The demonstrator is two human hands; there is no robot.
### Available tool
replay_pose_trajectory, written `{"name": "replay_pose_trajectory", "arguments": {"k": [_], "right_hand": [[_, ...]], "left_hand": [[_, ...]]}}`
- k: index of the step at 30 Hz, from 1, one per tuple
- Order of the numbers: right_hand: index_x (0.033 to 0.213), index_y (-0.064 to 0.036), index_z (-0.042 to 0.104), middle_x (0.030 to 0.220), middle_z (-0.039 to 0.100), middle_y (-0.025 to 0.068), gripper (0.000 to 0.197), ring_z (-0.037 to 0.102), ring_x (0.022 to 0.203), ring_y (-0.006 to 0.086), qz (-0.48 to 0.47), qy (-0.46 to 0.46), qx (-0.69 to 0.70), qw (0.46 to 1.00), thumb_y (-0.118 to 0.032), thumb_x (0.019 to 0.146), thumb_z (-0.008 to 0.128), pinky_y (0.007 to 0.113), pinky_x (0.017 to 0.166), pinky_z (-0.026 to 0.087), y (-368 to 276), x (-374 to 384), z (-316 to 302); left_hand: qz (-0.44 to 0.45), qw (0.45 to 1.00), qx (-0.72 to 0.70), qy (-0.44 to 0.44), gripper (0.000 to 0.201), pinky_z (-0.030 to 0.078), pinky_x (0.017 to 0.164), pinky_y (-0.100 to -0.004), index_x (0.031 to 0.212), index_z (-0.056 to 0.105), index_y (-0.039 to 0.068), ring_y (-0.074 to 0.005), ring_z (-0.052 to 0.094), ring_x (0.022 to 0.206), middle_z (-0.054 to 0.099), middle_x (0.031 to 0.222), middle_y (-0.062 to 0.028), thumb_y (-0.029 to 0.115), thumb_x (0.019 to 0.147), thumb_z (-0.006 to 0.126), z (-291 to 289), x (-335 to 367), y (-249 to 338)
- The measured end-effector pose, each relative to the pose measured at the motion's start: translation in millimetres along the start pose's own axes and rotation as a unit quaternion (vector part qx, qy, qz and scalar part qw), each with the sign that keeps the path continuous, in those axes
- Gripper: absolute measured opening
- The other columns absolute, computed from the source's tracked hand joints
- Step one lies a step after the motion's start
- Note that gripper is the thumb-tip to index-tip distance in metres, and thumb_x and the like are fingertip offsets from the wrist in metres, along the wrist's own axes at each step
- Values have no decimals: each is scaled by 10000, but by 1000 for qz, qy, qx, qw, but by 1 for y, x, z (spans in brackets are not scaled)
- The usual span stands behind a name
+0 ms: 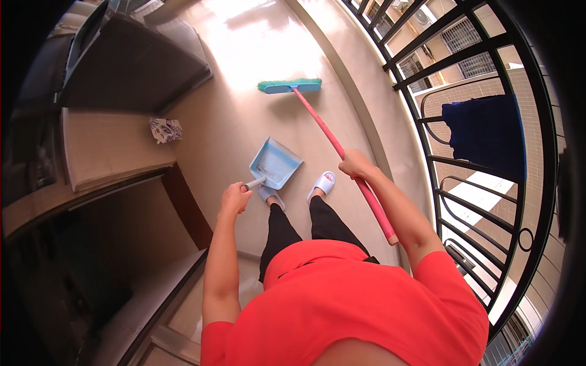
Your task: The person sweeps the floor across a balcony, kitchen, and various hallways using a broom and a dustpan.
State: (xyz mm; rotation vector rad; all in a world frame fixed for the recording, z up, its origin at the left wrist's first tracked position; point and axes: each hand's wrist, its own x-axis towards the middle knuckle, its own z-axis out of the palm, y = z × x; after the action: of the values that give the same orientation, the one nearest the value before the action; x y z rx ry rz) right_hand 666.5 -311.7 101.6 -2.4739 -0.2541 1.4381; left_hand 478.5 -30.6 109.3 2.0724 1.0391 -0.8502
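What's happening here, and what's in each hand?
A person is standing on a tiled floor, with a cleaning tool in each hand. The left hand grips the white handle of a blue dustpan, which is just ahead of the pale slippers. The right hand grips the red pole of a broom, its blue head farther out. Some grey marks show in the pan; whether the bristles touch the floor is unclear.

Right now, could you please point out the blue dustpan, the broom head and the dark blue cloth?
Blue dustpan [276, 165], head view: middle of its pan.
Broom head [289, 88], head view: middle of its blue block.
Dark blue cloth [486, 136], head view: middle of its visible face.
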Motion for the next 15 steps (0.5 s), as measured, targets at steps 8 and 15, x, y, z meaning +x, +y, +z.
{"name": "replay_pose_trajectory", "arguments": {"k": [8, 15], "right_hand": [[755, 23, 619, 805, 623, 207, 175, 616, 752, 333, -143, 65, -179, 971, -126, 701, 544, 409, 658, 492, -20, 41, 32], [867, -2, 624, 894, 631, 180, 231, 614, 835, 332, -137, 22, -210, 968, -186, 794, 506, 402, 723, 490, -5, 66, 92]], "left_hand": [[-67, 994, -82, 10, 385, 436, 391, -299, 1078, 566, 25, -179, 542, 424, 570, 628, -110, 202, 740, 613, 10, -49, -50], [-92, 983, -162, 5, 540, 413, 366, -279, 1231, 479, 25, -151, 512, 403, 589, 688, -118, 199, 742, 628, 29, -88, -131]]}}
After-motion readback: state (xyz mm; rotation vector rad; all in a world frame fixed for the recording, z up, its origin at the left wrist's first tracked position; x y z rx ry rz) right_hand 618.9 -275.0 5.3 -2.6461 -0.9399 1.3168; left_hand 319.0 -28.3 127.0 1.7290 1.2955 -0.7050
